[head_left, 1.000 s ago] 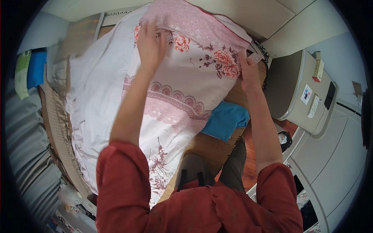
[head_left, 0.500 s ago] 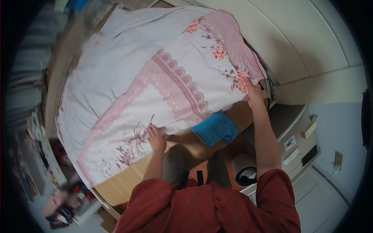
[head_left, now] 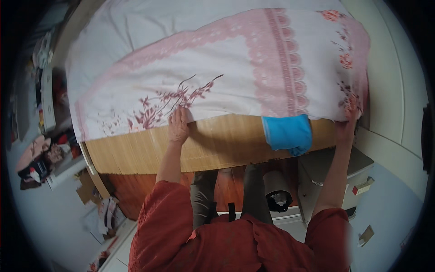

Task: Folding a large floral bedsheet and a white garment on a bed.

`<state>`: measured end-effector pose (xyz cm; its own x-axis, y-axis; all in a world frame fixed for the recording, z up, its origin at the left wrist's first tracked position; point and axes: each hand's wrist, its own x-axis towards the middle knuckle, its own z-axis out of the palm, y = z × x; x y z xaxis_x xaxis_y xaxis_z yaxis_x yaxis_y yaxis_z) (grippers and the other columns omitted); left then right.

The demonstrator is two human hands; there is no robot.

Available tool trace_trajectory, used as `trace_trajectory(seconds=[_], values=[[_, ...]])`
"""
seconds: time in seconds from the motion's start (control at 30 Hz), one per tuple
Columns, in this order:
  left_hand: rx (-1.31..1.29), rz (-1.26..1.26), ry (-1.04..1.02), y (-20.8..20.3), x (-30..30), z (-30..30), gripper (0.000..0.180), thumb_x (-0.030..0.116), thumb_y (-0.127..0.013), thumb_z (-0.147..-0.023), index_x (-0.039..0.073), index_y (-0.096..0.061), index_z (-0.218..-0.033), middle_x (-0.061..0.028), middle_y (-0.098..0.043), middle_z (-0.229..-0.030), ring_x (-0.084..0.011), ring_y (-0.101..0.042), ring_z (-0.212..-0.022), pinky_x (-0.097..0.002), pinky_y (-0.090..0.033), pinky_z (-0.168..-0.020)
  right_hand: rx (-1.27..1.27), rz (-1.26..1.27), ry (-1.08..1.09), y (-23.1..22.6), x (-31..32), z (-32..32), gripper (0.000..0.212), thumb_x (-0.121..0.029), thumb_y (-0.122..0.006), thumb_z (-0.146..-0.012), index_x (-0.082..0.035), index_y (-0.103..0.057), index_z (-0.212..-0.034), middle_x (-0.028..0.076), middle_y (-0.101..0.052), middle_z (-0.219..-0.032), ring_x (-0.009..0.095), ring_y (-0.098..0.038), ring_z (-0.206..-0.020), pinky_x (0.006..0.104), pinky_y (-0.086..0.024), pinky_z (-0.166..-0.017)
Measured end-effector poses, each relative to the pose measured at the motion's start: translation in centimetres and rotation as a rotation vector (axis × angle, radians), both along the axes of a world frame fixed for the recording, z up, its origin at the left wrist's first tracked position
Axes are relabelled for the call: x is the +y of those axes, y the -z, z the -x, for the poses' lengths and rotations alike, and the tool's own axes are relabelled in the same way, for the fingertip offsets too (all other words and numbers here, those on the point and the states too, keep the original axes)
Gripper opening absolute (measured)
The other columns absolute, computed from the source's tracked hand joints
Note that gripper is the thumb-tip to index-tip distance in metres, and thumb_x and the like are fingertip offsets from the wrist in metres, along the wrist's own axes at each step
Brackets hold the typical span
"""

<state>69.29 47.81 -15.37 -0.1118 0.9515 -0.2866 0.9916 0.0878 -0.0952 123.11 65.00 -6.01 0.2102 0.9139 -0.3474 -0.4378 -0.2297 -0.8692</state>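
A white quilt (head_left: 217, 63) with pink lace bands and printed flowers covers most of the bed. Its near edge lies across a tan woven mat (head_left: 136, 154). My left hand (head_left: 178, 126) is at this edge, left of the middle, fingers close together over the fabric beside a plum-coloured flower print. At the far right, my right hand (head_left: 346, 126) grips the quilt's near corner, its fingertips partly lost against the orange flowers. Between the hands, a folded bright blue cloth (head_left: 290, 133) lies on the mat, its top touching the quilt's edge.
A grey cabinet (head_left: 333, 165) stands close by the bed at right, with a bin (head_left: 277, 190) beside my legs. Pale wardrobe panels (head_left: 385, 90) rise along the right side. Clutter (head_left: 38, 156) fills shelves at left. Reddish wooden floor (head_left: 131, 190) shows below.
My view has turned, so the bed now lies nearly level across it. The quilt's near edge looks straighter, and more of the mat shows. Both hands remain at the quilt's edge.
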Motion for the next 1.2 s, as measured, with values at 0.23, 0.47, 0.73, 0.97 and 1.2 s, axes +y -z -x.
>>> trace_trajectory(seconds=[0.23,0.47,0.73,0.97,1.2], values=[[0.183,-0.123,-0.404,0.1,-4.4,12.0,0.053,0.012,-0.041,-0.081,0.004,-0.025,-0.131,-0.0126,-0.027,-0.136,-0.0275,-0.029,-0.124,-0.0457,-0.027,-0.097,0.090,0.116,0.042,2.5,-3.4,4.3,0.051,-0.029,-0.050,-0.086,-0.005,-0.032,-0.128,0.010,-0.039,-0.127,0.026,-0.037,-0.116,0.0446,-0.034,-0.095],[0.201,-0.238,-0.169,0.7,-4.8,23.0,0.043,0.013,-0.045,-0.080,0.007,-0.037,-0.122,-0.0090,-0.044,-0.119,-0.0235,-0.041,-0.113,-0.0400,-0.036,-0.087,-0.734,0.318,0.236,3.1,0.4,0.9,0.040,-0.018,-0.053,-0.084,0.012,-0.040,-0.109,0.020,-0.051,-0.104,0.031,-0.055,-0.090,0.0439,-0.050,-0.073],[-0.004,-0.154,-0.141,0.8,-13.7,26.3,0.022,0.011,-0.045,-0.076,0.009,-0.049,-0.097,-0.0084,-0.054,-0.080,-0.0266,-0.055,-0.074,-0.0370,-0.044,-0.064,-0.955,0.388,0.441,3.2,0.0,-3.6,0.042,-0.018,-0.055,-0.075,0.018,-0.045,-0.094,0.019,-0.053,-0.090,0.026,-0.056,-0.077,0.0397,-0.049,-0.063],[-0.172,-0.025,-0.212,-1.0,-25.0,20.0,0.018,0.016,-0.051,-0.077,0.009,-0.051,-0.093,-0.0099,-0.055,-0.089,-0.0288,-0.053,-0.081,-0.0399,-0.044,-0.065,-1.165,0.511,0.470,0.6,-4.8,-5.8,0.048,-0.025,-0.053,-0.073,0.016,-0.048,-0.098,0.018,-0.054,-0.093,0.024,-0.054,-0.073,0.0358,-0.045,-0.061],[-0.181,0.049,-0.261,-3.8,-26.5,19.7,0.020,0.021,-0.053,-0.077,0.011,-0.052,-0.095,-0.0071,-0.056,-0.089,-0.0268,-0.054,-0.082,-0.0402,-0.044,-0.066,-0.930,0.424,0.481,-3.1,-8.1,0.5,0.032,-0.017,-0.048,-0.083,0.004,-0.048,-0.107,0.007,-0.052,-0.085,0.016,-0.051,-0.076,0.0314,-0.046,-0.067]])
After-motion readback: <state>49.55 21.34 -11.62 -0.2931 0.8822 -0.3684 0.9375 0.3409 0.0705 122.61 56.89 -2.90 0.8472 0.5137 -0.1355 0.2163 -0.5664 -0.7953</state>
